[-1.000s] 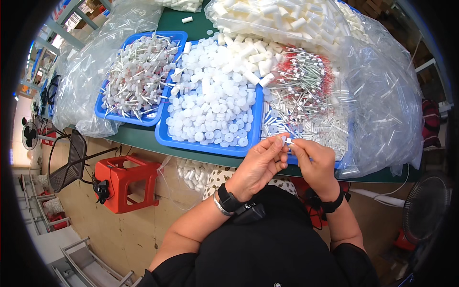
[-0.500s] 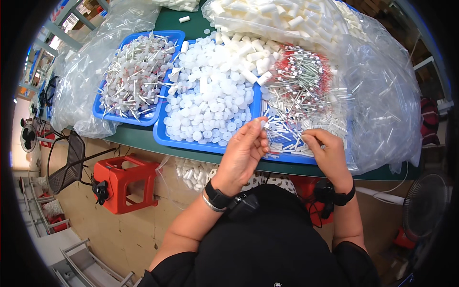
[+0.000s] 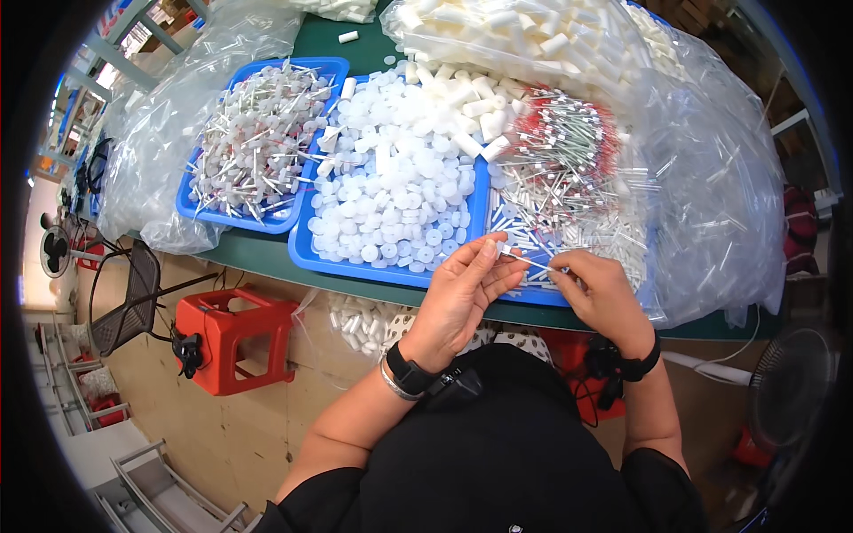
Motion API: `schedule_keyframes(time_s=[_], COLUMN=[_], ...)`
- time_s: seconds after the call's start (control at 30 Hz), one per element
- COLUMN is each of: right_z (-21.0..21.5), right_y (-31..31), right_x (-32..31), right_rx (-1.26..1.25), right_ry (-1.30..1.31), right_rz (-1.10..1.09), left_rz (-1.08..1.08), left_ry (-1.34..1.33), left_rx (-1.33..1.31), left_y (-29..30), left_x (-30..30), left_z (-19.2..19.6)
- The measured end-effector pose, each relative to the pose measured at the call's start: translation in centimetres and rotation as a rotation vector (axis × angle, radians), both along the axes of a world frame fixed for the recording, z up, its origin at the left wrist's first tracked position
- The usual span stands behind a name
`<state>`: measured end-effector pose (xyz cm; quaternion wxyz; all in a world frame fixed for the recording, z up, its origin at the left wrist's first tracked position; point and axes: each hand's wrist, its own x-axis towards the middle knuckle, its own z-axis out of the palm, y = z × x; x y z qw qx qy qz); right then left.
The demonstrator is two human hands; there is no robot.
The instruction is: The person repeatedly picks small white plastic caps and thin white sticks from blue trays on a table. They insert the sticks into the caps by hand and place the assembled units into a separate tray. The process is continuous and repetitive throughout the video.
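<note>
In front of the right-hand blue tray (image 3: 480, 191), a thin pale rod (image 3: 531, 261) spans the gap between my two hands. My left hand (image 3: 462, 298) pinches its left end between thumb and forefinger, where a small whitish piece shows. At the other end, the fingers of my right hand (image 3: 601, 291) close round the rod. Just beyond them lie thin white tubes (image 3: 555, 226) and a heap of red-wired, thin-stemmed parts (image 3: 569, 133). The middle tray (image 3: 306, 253) holds translucent white discs (image 3: 391, 195).
Disc-and-stem pieces (image 3: 258, 138) fill the left blue tray (image 3: 200, 213). Chunky white cylinders (image 3: 475, 98) spread below a full plastic bag (image 3: 524, 31). Clear plastic bags (image 3: 711, 195) bulge at the right of the green table (image 3: 355, 286). A red stool (image 3: 235, 342) and fan (image 3: 791, 382) stand below.
My right hand has moved left and slightly down, closer to my left hand. My left hand has dipped a little. The rod now visibly bridges both hands' fingertips.
</note>
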<state>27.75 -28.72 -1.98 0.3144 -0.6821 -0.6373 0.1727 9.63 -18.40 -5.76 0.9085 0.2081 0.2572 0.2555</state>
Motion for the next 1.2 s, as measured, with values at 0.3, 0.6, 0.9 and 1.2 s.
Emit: schedule_keyframes(time_s=[0.3,0.6,0.9,1.2], right_z=[0.2,0.1,-0.2,0.5], right_y=[-0.4,0.0,0.8,0.9], right_x=[-0.7,-0.9,-1.4,-0.8], right_rx=[0.016,0.138,-0.466,-0.089], right_ry=[0.128,0.021,1.028,0.524], right_rz=[-0.091,-0.034,-0.086,-0.216], left_rz=[0.020,0.019,-0.133,0.423], left_ry=[0.013,0.027,0.048,0.049], left_rx=[0.018,0.048,0.229,0.430], left_y=[-0.1,-0.3,-1.1,9.6], left_x=[0.2,0.1,-0.4,-4.6], left_z=[0.1,-0.4,-0.2,2.8])
